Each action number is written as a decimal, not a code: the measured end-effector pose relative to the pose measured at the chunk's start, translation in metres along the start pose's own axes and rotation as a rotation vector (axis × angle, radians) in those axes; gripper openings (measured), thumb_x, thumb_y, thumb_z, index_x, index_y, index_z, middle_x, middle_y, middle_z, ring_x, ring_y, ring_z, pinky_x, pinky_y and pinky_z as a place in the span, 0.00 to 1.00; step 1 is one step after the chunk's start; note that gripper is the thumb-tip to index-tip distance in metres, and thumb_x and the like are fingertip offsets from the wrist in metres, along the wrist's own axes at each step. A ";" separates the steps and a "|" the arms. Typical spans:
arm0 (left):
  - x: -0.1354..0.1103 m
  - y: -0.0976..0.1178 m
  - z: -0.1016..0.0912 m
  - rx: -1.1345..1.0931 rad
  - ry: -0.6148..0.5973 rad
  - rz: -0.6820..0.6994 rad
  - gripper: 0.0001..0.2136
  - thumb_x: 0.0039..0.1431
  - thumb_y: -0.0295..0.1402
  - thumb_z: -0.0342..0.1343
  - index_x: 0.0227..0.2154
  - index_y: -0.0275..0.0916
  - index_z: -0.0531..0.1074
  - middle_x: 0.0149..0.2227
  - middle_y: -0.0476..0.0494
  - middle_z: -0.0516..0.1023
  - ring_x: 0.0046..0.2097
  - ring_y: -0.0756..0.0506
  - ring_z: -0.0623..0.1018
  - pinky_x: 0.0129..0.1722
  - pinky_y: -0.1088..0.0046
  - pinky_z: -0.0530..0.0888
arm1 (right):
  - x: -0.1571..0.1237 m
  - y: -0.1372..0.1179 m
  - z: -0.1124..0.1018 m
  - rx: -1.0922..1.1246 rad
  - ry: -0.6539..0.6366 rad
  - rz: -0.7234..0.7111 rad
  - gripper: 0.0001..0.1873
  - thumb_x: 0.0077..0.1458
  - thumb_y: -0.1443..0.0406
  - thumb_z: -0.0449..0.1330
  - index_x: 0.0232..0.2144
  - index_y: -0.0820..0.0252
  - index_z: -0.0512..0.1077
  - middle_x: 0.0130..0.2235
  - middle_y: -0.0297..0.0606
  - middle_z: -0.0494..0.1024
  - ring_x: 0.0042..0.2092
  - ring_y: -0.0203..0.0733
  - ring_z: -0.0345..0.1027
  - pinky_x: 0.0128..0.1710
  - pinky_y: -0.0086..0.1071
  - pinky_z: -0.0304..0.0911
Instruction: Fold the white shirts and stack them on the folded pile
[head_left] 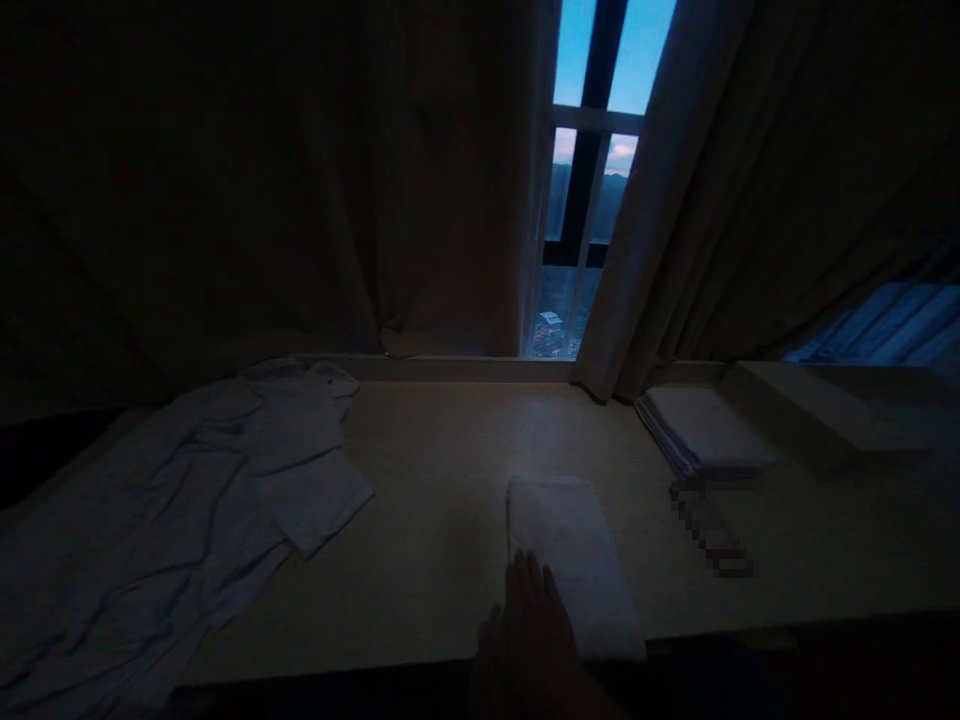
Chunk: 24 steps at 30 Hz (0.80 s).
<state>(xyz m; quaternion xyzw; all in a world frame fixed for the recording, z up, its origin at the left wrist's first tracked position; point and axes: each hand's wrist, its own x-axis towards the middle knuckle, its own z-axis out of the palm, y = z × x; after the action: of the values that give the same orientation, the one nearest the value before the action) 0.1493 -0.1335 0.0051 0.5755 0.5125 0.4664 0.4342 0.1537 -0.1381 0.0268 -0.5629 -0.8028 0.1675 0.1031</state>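
The room is very dark. My right hand (529, 630) lies flat near the front edge of a pale surface (435, 520), fingers stretched out and close together. Its fingertips rest on the near left part of a folded white cloth (574, 550), a long narrow rectangle pointing away from me. Nothing is held in that hand. My left hand is out of sight.
A rumpled white garment (225, 500) sprawls over the left side. At the right back lie a stack of folded cloths (705, 430) and a pale flat block (810, 410). A small blurred object (709, 530) lies in front of the stack. Heavy curtains (675, 230) frame a narrow window (585, 200).
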 end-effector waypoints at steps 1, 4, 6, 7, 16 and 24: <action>0.007 0.000 0.001 0.018 0.044 0.032 0.32 0.57 0.41 0.49 0.65 0.53 0.51 0.68 0.55 0.51 0.68 0.36 0.47 0.63 0.44 0.60 | 0.007 0.000 -0.002 -0.008 -0.001 0.012 0.36 0.63 0.53 0.48 0.64 0.72 0.53 0.67 0.52 0.48 0.68 0.58 0.36 0.65 0.53 0.39; 0.027 -0.005 -0.007 0.103 0.150 0.109 0.30 0.59 0.39 0.47 0.65 0.51 0.50 0.67 0.53 0.55 0.68 0.37 0.52 0.61 0.46 0.63 | 0.029 0.001 -0.007 -0.039 -0.013 0.031 0.38 0.61 0.50 0.49 0.65 0.71 0.53 0.67 0.51 0.47 0.68 0.59 0.36 0.65 0.54 0.37; 0.027 -0.014 -0.025 0.235 0.168 0.208 0.29 0.61 0.37 0.45 0.66 0.49 0.50 0.66 0.49 0.57 0.67 0.38 0.56 0.60 0.49 0.65 | 0.045 0.002 -0.009 -0.076 -0.006 0.050 0.40 0.61 0.49 0.48 0.65 0.72 0.51 0.68 0.51 0.44 0.68 0.59 0.34 0.65 0.53 0.34; 0.021 -0.021 -0.037 0.325 0.156 0.279 0.28 0.61 0.36 0.44 0.65 0.49 0.51 0.65 0.48 0.59 0.66 0.39 0.59 0.60 0.51 0.66 | 0.053 0.003 -0.010 -0.098 0.003 0.054 0.41 0.61 0.49 0.48 0.66 0.72 0.49 0.68 0.51 0.43 0.68 0.58 0.32 0.65 0.53 0.33; -0.055 -0.064 -0.082 1.030 0.141 0.693 0.28 0.58 0.34 0.48 0.62 0.39 0.58 0.62 0.41 0.66 0.64 0.41 0.63 0.60 0.60 0.63 | 0.119 0.030 -0.011 -0.274 0.047 0.164 0.39 0.64 0.48 0.39 0.66 0.73 0.47 0.68 0.53 0.43 0.69 0.55 0.30 0.64 0.52 0.24; -0.052 -0.061 -0.080 1.122 0.108 0.683 0.27 0.58 0.35 0.48 0.62 0.38 0.59 0.64 0.41 0.62 0.65 0.40 0.59 0.62 0.58 0.60 | 0.124 0.034 -0.002 -0.259 0.097 0.184 0.39 0.64 0.48 0.35 0.67 0.71 0.47 0.68 0.51 0.43 0.69 0.53 0.29 0.64 0.50 0.21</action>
<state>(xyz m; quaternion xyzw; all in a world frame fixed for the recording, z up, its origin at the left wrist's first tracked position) 0.0572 -0.1773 -0.0447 0.8205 0.4875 0.2683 -0.1305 0.1410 -0.0111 0.0125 -0.6498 -0.7570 0.0441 0.0527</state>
